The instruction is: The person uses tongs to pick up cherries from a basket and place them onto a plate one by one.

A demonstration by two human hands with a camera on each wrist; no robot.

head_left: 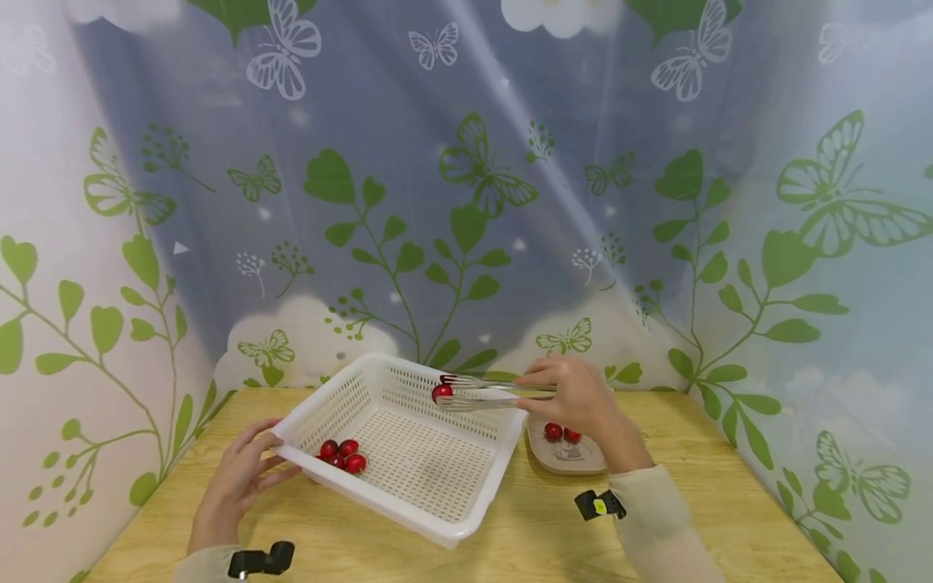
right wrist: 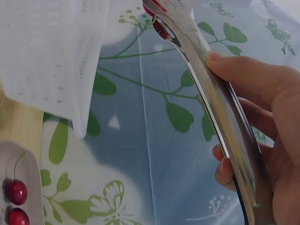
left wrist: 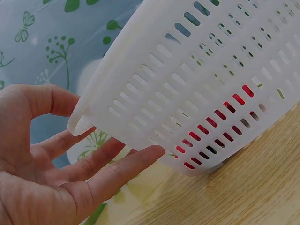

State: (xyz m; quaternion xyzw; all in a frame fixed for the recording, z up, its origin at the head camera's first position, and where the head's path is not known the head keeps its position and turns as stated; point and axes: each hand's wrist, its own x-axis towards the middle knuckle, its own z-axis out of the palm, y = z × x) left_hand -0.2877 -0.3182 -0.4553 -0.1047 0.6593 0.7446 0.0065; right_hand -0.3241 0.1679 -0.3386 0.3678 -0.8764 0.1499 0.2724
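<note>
My left hand (head_left: 235, 474) holds the left corner of a white perforated plastic basket (head_left: 437, 461), its fingers about the rim and side wall. Several red cherries (head_left: 344, 455) lie together in the basket's near left corner; their red shows through the wall slots (left wrist: 220, 115). In my right hand (head_left: 579, 397) is a pair of metal tongs (right wrist: 220, 103), gripped along the arms. Their slotted tips pinch a red cherry (head_left: 441, 393) over the basket's right side, with more dark red showing at the upper tip.
A small pale plate (head_left: 554, 467) with two cherries (right wrist: 17, 192) stands just right of the basket, partly under my right forearm. The wooden table (head_left: 350, 538) ends at a hanging curtain (head_left: 568, 235) printed with butterflies and leaves at the back and sides.
</note>
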